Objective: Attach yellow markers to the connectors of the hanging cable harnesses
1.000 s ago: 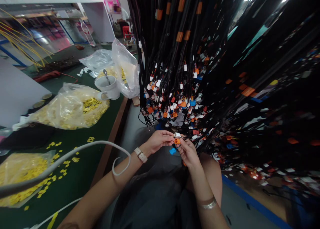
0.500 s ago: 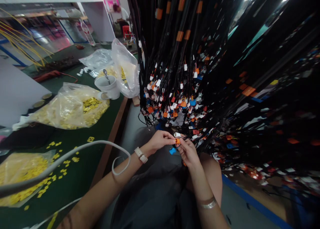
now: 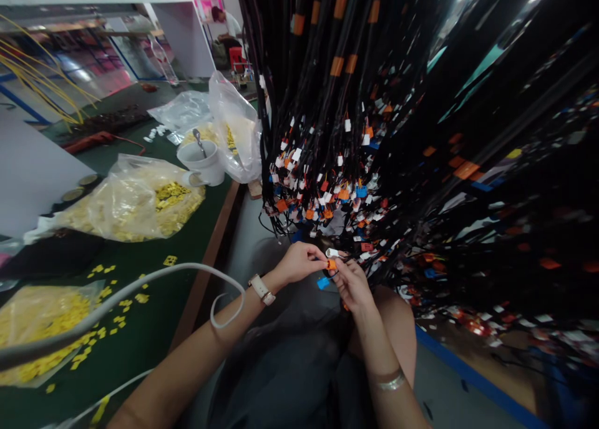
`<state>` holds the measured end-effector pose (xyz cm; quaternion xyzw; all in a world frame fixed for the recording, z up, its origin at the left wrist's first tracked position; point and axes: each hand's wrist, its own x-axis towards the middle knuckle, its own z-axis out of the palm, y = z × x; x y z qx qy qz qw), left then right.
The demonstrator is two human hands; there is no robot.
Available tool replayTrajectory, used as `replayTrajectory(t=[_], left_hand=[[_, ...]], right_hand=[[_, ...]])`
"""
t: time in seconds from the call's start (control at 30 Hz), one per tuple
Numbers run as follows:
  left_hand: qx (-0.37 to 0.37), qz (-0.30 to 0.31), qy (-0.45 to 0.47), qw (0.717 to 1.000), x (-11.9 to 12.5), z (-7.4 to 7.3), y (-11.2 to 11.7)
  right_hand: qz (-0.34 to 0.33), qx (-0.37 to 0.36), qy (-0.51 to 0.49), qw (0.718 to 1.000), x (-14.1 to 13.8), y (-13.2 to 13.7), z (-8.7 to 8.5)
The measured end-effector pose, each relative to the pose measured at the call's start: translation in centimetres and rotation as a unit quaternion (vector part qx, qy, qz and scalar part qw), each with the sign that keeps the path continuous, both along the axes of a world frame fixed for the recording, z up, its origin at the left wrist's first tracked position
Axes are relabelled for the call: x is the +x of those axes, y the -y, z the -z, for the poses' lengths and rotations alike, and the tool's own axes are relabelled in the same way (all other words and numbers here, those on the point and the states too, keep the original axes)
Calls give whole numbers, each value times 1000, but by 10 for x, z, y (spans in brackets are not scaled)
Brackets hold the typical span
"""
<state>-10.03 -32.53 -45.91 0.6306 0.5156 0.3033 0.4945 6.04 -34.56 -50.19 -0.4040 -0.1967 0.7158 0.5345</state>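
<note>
An orange connector (image 3: 332,264) is held in front of the lap, between the two hands, just below the nearest hanging cables (image 3: 309,98). It is gripped from the right by the thumb and fingers of the right hand (image 3: 345,273). The fingertips of the left hand (image 3: 322,261) are pinched together at its left side; whether a small piece is held between them cannot be told at this size. A white connector (image 3: 332,253) is seen just above the orange one, and a blue connector (image 3: 324,283) just below it. A watch (image 3: 262,290) is worn on the left wrist and a bracelet (image 3: 392,382) on the right.

The cables are tipped with many white, orange, red and blue plugs (image 3: 327,198). To the left, a green table (image 3: 154,329) is strewn with yellow pieces (image 3: 125,304). More of these are contained in a large bag (image 3: 107,204) and in a lower bag (image 3: 42,329). A cup (image 3: 210,170) with a spoon (image 3: 199,143) in it is placed beside an upright bag (image 3: 241,135). The table's near part is crossed by a grey hose (image 3: 140,284). In the background, a seated person (image 3: 231,26) is seen.
</note>
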Motion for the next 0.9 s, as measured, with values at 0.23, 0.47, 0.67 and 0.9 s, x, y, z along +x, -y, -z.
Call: replayTrajectory(t=[0.23,0.47,0.67,0.9], left_hand=[[-5,-1,3,1000,1,-1,1],[-12,7,0,1000,0,0,0],[4,13,-10,1000,-1,3,0],[-4,14,-14,1000,-1,2,0]], right_hand=[[8,-5,-3,1000,0,0,1],[17,4,15,1000,-2,0,-2],[15,-1,18,1000,-2,1,-2],[8,1,20,1000,-2,1,0]])
